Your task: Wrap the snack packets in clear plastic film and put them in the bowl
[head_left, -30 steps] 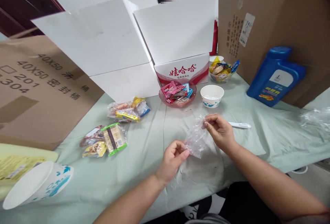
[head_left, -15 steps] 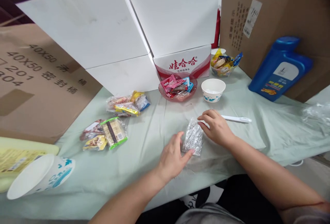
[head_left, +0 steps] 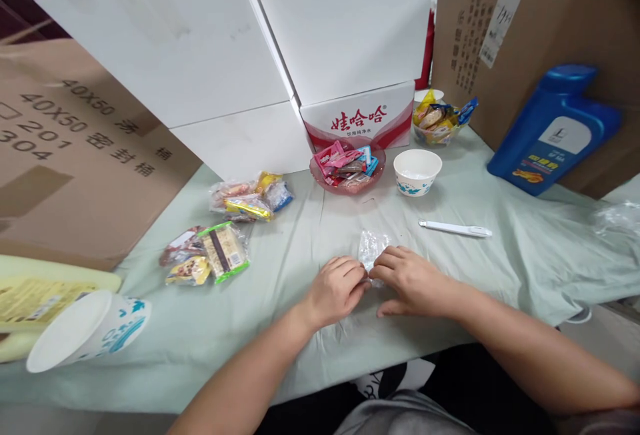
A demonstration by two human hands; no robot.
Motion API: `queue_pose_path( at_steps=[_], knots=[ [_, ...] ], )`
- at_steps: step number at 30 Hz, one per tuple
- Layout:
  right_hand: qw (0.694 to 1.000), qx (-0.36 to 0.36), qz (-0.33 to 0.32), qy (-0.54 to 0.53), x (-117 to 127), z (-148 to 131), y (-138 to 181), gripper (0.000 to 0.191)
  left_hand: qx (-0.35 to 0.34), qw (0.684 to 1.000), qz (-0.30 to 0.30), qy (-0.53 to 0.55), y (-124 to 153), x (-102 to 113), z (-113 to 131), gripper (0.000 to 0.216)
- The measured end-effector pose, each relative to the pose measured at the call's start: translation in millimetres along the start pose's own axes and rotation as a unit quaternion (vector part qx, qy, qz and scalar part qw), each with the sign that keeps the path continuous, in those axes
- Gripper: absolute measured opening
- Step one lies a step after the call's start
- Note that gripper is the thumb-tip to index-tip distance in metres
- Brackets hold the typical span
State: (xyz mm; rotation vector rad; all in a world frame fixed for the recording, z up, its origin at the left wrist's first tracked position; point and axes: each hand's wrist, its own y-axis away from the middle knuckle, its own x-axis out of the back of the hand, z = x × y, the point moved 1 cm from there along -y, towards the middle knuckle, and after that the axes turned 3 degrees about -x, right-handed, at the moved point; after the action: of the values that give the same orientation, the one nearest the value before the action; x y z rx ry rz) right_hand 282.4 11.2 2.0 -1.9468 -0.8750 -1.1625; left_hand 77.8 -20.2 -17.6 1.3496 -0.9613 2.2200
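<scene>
A small piece of clear bubble wrap lies flat on the tablecloth in front of me, its near part covered by my hands. My left hand is closed at its left edge, fingers curled and thumb tucked in, pinching the plastic. From the right, my right hand lies over the near part with its fingers stretched onto the plastic and its thumb apart on the cloth. The fingertips of both hands almost meet. A white utility knife rests beyond my right hand.
Behind stand a pink glass bowl of wrapped snacks, a paper bowl and a blue bottle. Wrapped snacks lie left, near a tipped paper bowl. White boxes and brown cartons wall the table.
My left hand has closed at the bubble wrap's edge. My right hand has come down and nearer me, onto the plastic, uncovering the utility knife's tip. The view has shifted slightly.
</scene>
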Motion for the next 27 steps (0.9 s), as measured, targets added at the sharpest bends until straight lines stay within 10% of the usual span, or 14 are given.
queue_pose_path(
  at_steps=[3,12,27],
  knots=[
    [0.999,-0.02,-0.037,0.025,-2.7,-5.0,0.2,0.008,-0.008,0.999,0.007,0.041,-0.2,3.1,0.1,0.032],
    [0.974,-0.226,0.012,-0.029,-8.0,14.4,-16.3,0.024,0.139,0.984,-0.011,0.108,1.2,-5.3,-18.9,0.076],
    [0.942,-0.307,0.021,0.138,-29.0,22.8,-31.2,0.024,0.076,0.995,-0.014,-0.063,-5.4,-14.8,-13.3,0.03]
  ],
)
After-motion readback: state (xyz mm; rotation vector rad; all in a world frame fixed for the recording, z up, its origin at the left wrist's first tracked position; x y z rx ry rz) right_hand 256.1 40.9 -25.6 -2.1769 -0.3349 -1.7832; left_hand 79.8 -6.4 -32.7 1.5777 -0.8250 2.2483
